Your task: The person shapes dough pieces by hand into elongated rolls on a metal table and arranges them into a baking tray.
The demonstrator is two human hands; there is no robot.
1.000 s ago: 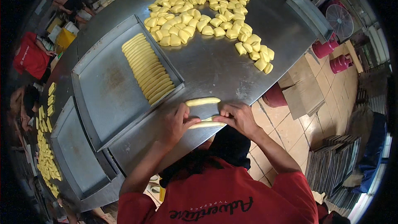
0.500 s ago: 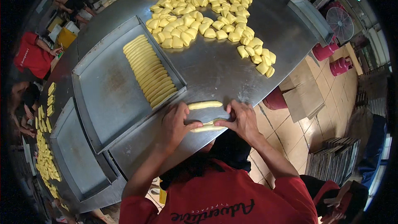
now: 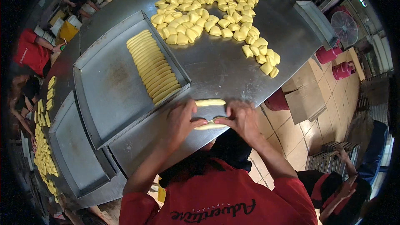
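Observation:
At the near edge of the steel table, a strip of yellow dough (image 3: 210, 126) lies between my hands. My left hand (image 3: 180, 120) grips its left end, thumb pressed along the dough and fingers curled. Its right end is under the thumb of my right hand (image 3: 245, 120), whose fingers bend round it, slightly blurred. Just beyond sits a finished-looking dough stick (image 3: 210, 102), its left tip close to my left fingers. A large metal tray (image 3: 104, 87) stands to the left, and a neat row of dough sticks (image 3: 153, 66) fills its right side.
Many dough pieces (image 3: 183, 27) are spread over the far table (image 3: 225, 68). A second tray (image 3: 79, 146) and more dough (image 3: 43, 158) lie left, near other people. An empty-looking metal pan (image 3: 316, 23) rests on the right edge. Red gas cylinders (image 3: 343, 71) and cardboard (image 3: 304, 98) stand beyond.
The view has shifted slightly. My hands stay on the dough strip, with small finger movements. At lower right, another person has raised an arm toward the stacked trays.

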